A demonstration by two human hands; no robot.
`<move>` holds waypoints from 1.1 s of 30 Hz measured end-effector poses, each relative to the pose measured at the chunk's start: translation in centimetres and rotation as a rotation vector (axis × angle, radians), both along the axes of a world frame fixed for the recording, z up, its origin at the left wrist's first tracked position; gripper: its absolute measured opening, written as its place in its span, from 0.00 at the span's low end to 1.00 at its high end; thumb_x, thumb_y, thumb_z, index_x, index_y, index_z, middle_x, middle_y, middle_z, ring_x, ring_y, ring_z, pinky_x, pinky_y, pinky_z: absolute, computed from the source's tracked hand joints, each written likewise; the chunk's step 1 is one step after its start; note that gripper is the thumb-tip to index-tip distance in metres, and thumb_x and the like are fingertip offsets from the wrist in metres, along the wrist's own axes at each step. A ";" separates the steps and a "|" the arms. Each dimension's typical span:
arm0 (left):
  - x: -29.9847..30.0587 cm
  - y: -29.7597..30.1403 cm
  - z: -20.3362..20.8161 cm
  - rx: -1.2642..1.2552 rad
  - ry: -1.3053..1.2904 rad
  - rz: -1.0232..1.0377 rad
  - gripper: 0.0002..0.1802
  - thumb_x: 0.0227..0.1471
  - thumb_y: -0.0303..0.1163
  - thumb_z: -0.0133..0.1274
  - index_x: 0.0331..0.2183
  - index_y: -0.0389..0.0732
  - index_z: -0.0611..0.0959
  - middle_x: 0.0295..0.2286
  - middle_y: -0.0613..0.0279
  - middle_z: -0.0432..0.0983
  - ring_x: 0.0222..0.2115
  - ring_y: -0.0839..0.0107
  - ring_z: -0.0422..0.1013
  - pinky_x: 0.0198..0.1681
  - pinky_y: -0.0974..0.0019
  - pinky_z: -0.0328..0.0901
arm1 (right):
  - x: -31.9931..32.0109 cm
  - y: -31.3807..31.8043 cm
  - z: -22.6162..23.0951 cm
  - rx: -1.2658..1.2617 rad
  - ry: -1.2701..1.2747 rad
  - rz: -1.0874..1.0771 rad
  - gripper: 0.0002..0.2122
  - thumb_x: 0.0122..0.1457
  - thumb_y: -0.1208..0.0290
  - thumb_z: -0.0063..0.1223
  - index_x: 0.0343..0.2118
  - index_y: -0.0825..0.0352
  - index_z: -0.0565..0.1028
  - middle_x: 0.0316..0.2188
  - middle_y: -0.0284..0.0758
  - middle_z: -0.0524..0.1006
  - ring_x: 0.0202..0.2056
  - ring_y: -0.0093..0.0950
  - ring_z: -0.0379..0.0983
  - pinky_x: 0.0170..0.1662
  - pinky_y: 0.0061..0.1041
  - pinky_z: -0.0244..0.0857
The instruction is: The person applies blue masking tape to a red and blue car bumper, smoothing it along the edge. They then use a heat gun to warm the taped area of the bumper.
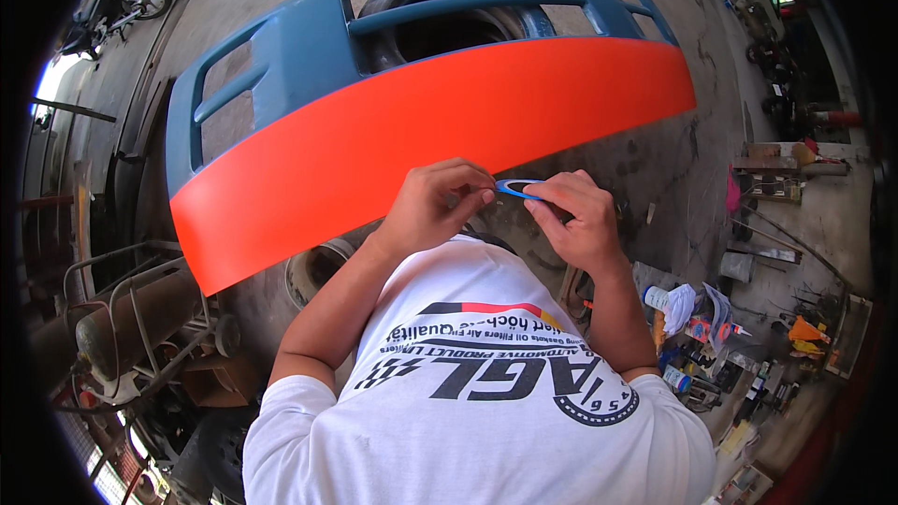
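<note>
A thin roll of blue tape [515, 189] is held in front of my chest, tilted so that its pale inner ring and dark centre hole show. My right hand [577, 217] grips its right side between thumb and fingers. At its left edge my left hand [438, 202] is closed in a pinch, thumb against fingertips; whether a loose tape end lies there is too small to make out. Just beyond both hands stretches a large vehicle bumper, its lower panel [440, 122] bright orange-red and its upper frame [309, 51] dull blue with several openings.
Behind the bumper's openings lies a black tyre [440, 23]. A wheel rim [316, 273] sits below the bumper on the left, near a cylindrical tank [140, 318] on a metal frame. Bottles, rags and tools [711, 337] clutter the right side. A motorcycle [131, 0] stands far left.
</note>
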State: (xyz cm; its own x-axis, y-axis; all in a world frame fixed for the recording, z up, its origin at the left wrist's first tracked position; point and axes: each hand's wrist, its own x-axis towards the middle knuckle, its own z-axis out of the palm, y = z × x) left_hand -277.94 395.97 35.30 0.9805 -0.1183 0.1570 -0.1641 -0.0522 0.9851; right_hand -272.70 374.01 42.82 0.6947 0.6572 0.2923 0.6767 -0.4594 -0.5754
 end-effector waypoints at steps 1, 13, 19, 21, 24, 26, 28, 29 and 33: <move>0.1 -0.1 0.2 -0.008 0.009 -0.004 0.05 0.54 0.24 0.60 0.33 0.33 0.83 0.35 0.56 0.82 0.32 0.69 0.77 0.36 0.68 0.71 | 0.1 -0.1 0.1 -0.002 0.001 -0.006 0.07 0.48 0.81 0.64 0.32 0.67 0.80 0.25 0.35 0.79 0.24 0.30 0.72 0.31 0.27 0.62; 1.3 -1.3 0.5 -0.046 0.021 -0.067 0.05 0.55 0.26 0.59 0.32 0.33 0.83 0.36 0.56 0.82 0.34 0.70 0.77 0.41 0.66 0.70 | 0.7 -1.7 0.7 0.035 0.012 0.032 0.08 0.47 0.81 0.65 0.32 0.67 0.81 0.25 0.36 0.79 0.26 0.32 0.74 0.33 0.28 0.64; 1.5 -2.1 0.7 -0.016 0.048 -0.101 0.05 0.54 0.25 0.59 0.32 0.33 0.83 0.36 0.55 0.82 0.35 0.68 0.78 0.41 0.64 0.71 | 0.4 -2.3 0.5 0.066 0.043 0.036 0.08 0.47 0.82 0.65 0.32 0.68 0.82 0.25 0.36 0.79 0.27 0.32 0.74 0.33 0.28 0.65; 1.6 -2.3 0.7 0.051 0.010 -0.109 0.04 0.53 0.24 0.58 0.31 0.32 0.83 0.36 0.54 0.82 0.35 0.68 0.78 0.41 0.65 0.71 | 0.2 -2.6 0.3 0.072 0.035 0.028 0.09 0.46 0.82 0.65 0.32 0.67 0.82 0.25 0.35 0.79 0.27 0.32 0.74 0.33 0.28 0.65; 1.7 -3.1 0.5 0.118 -0.050 -0.092 0.03 0.49 0.21 0.56 0.28 0.31 0.82 0.35 0.53 0.82 0.34 0.66 0.78 0.40 0.65 0.71 | -0.5 -2.8 0.4 0.054 -0.012 0.031 0.09 0.46 0.82 0.65 0.32 0.67 0.81 0.26 0.34 0.78 0.26 0.32 0.73 0.33 0.29 0.64; 2.0 -4.2 0.3 0.084 -0.057 -0.076 0.03 0.47 0.21 0.55 0.27 0.31 0.82 0.34 0.53 0.81 0.33 0.65 0.78 0.40 0.65 0.71 | -1.0 -3.3 0.1 0.045 -0.091 0.024 0.10 0.45 0.82 0.64 0.33 0.67 0.81 0.25 0.33 0.78 0.27 0.32 0.73 0.34 0.30 0.64; 2.2 -5.6 -0.6 -0.015 -0.018 -0.055 0.04 0.47 0.22 0.55 0.26 0.31 0.82 0.33 0.54 0.81 0.33 0.66 0.77 0.40 0.65 0.71 | -1.5 -3.9 -0.2 0.056 -0.186 -0.013 0.10 0.45 0.81 0.63 0.32 0.66 0.81 0.25 0.33 0.78 0.28 0.32 0.74 0.35 0.31 0.65; 2.3 -6.4 -2.0 -0.243 0.127 -0.081 0.04 0.48 0.20 0.53 0.24 0.32 0.80 0.34 0.54 0.80 0.36 0.67 0.75 0.45 0.65 0.68 | -1.8 -4.1 0.0 0.073 -0.240 -0.028 0.10 0.45 0.81 0.64 0.33 0.67 0.81 0.25 0.33 0.77 0.27 0.32 0.74 0.33 0.31 0.65; 3.7 -11.3 -9.0 -0.592 0.564 -0.001 0.08 0.52 0.27 0.54 0.27 0.31 0.82 0.33 0.58 0.79 0.35 0.69 0.75 0.38 0.69 0.69 | -4.1 -6.7 0.1 0.348 -0.145 -0.171 0.10 0.48 0.81 0.66 0.35 0.67 0.81 0.26 0.33 0.78 0.25 0.32 0.72 0.31 0.30 0.66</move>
